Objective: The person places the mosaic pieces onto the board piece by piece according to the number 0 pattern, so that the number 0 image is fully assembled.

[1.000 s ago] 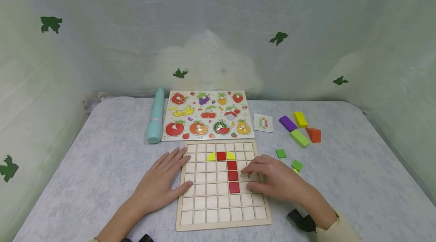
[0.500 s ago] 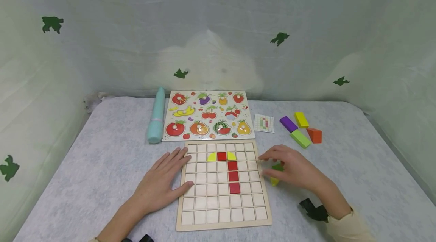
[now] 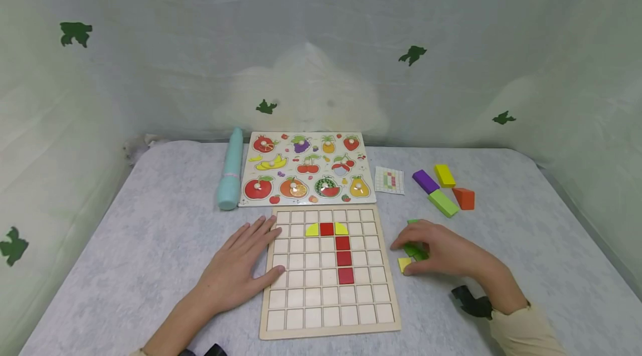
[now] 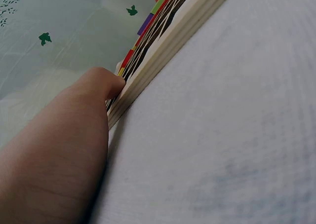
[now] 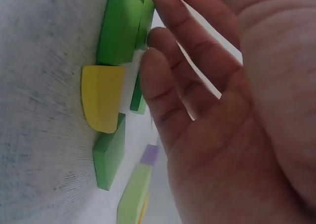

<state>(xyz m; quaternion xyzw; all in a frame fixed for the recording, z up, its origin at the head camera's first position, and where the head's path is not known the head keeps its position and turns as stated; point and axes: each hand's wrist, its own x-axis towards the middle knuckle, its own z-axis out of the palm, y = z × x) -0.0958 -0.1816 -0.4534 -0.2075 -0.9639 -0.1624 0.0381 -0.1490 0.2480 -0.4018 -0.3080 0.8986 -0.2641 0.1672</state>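
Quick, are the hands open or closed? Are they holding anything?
Left hand: open, resting on the board.
Right hand: at the green pieces; can't tell if it's holding any.

The green pieces (image 3: 415, 251) sit partly hidden, the card (image 3: 389, 180) too small to read.

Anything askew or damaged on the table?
No visible damage. The red squares sit neatly in the grid board; only the loose green pieces by the right hand look jumbled, lying at mixed angles.

The gridded board (image 3: 328, 335) is beige, its square tiles (image 3: 343, 258) red, its rounded tiles (image 3: 312, 230) yellow, the fruit-patterned puzzle (image 3: 313, 179) white.
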